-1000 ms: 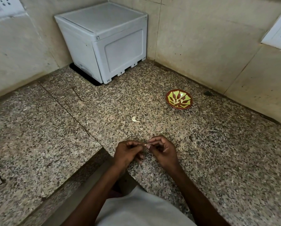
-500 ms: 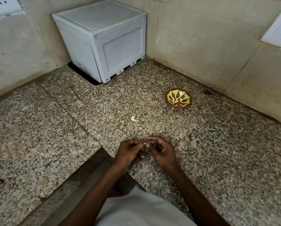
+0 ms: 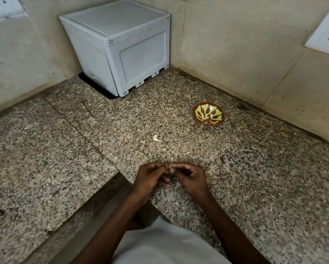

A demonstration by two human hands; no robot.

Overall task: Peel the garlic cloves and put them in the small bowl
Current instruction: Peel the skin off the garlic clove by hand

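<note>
Both hands, left hand (image 3: pixel 150 178) and right hand (image 3: pixel 191 177), pinching a mostly hidden garlic clove (image 3: pixel 170 170) at the counter's near edge; small bowl (image 3: pixel 208 114) beyond, nearer the right.

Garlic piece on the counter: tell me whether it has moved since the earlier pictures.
No. The garlic piece lies in the same place relative to the small bowl; only the camera shifted slightly.

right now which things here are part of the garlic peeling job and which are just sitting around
Part of the job:
left hand and right hand, pinching something small between them, likely a clove
garlic piece lying on the counter
small bowl

Just lying about:
grey box in the corner
wall sockets
</note>
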